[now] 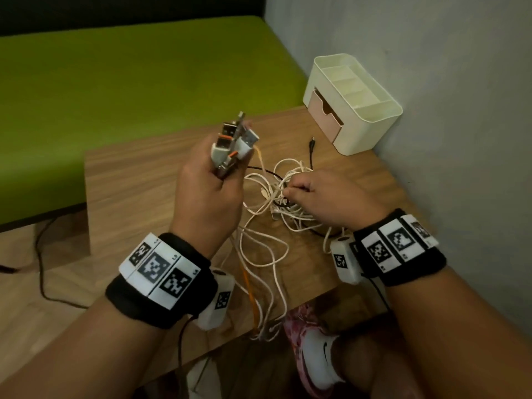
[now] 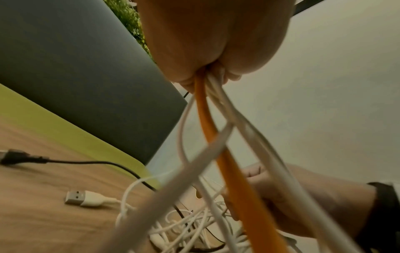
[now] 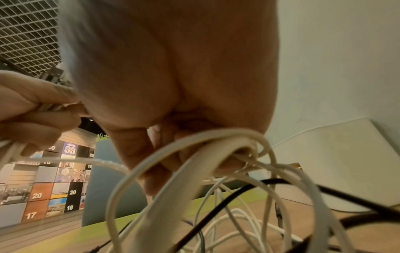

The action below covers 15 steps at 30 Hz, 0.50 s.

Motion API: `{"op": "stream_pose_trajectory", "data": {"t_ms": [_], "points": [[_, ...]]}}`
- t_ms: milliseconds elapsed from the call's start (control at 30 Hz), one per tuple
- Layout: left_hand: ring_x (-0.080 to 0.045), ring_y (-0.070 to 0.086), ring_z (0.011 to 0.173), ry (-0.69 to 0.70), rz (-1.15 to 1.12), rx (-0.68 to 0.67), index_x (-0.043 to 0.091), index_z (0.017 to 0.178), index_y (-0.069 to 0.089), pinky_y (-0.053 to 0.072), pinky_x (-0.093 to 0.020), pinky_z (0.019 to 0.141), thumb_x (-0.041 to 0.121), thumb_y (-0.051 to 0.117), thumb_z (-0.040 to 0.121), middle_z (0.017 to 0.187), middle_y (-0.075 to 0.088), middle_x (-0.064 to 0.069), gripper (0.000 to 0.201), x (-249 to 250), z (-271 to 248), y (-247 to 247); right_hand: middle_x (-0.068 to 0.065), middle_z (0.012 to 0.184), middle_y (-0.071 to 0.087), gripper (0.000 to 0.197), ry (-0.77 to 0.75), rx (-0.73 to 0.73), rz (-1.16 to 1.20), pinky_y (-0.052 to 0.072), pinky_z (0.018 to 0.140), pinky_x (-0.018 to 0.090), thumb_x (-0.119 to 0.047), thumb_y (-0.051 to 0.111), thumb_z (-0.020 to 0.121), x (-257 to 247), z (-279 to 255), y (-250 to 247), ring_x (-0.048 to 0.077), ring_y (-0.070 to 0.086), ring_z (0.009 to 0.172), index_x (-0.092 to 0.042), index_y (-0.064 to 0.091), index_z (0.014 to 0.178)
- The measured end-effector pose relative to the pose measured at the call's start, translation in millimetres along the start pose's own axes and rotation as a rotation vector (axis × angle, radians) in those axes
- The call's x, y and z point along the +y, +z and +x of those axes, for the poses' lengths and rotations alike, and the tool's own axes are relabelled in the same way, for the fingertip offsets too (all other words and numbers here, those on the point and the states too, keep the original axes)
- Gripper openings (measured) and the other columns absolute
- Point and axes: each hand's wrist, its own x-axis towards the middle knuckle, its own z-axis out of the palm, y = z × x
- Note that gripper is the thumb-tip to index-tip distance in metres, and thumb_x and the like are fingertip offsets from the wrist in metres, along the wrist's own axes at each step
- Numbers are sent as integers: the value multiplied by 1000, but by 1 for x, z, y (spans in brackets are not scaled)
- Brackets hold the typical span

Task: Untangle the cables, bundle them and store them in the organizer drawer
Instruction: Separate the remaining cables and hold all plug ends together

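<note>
My left hand [image 1: 213, 180] is raised above the wooden table [image 1: 138, 174] and grips a bunch of USB plugs [image 1: 233, 142]. White cables and one orange cable [image 2: 216, 137] hang from that fist down past the table's front edge. A tangle of white and black cables [image 1: 276, 197] lies at the table's middle. My right hand [image 1: 313, 197] rests on the tangle, its fingers curled round white strands [image 3: 216, 142]. The cream organizer [image 1: 374, 122] stands at the back right by the wall, its pink drawer [image 1: 324, 113] slightly pulled out.
A black cable with a small plug [image 1: 311, 145] runs toward the organizer. A loose white USB plug [image 2: 82, 198] and a black plug [image 2: 15, 156] lie on the table. A green cushion [image 1: 129, 96] lies beyond the table. A grey wall [image 1: 460, 110] bounds the right side.
</note>
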Motion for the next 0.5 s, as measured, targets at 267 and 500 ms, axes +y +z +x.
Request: {"op": "stream_pose_trajectory", "data": {"t_ms": [267, 500], "points": [[-13, 66, 93, -46, 113, -304, 22, 113, 69, 52, -34, 78, 27, 62, 91, 102, 72, 6, 23, -6, -4, 3, -7, 59, 56, 26, -134, 114, 144, 32, 50, 23, -35, 58, 95, -12, -5, -2, 7, 50, 53, -31, 63, 70], [-3, 40, 41, -250, 238, -569, 24, 64, 60, 31, -28, 46, 17, 66, 91, 54, 53, 8, 28, -5, 14, -9, -8, 72, 60, 20, -165, 119, 172, 40, 57, 25, -42, 54, 96, -13, -8, 3, 7, 55, 66, -33, 60, 80]]}}
